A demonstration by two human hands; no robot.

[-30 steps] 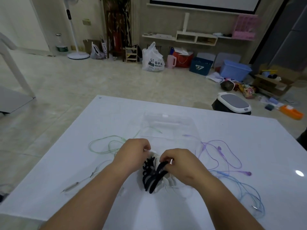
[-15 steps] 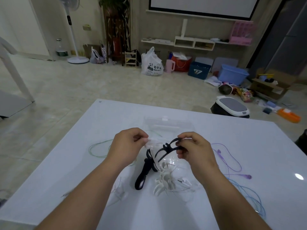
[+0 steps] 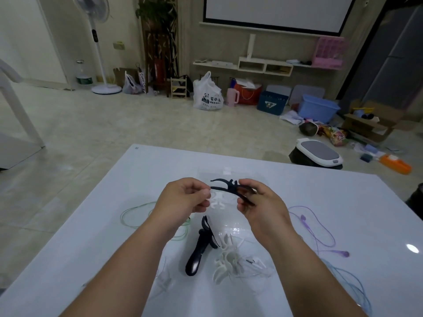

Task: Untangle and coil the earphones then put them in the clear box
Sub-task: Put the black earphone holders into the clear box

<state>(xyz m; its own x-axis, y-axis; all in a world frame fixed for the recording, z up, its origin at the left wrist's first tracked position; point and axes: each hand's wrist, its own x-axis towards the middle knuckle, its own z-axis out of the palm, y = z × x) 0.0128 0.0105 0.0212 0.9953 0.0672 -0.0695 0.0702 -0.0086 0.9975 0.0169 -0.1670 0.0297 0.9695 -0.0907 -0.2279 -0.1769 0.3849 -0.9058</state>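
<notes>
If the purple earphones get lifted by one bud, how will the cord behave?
Purple earphones: the thin cord lies in loose loops, so probably floppy, trailing when lifted. Likely very light; on the glossy table a push would probably slide it.

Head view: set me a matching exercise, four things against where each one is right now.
Things:
1. green earphones
2. purple earphones
3. raised black clip
4. raised white clip

Places:
A. held by the right hand
B. left side of the table
C. pinched by the left hand
D. right side of the table

Pairs: 1-B, 2-D, 3-A, 4-C.
</notes>
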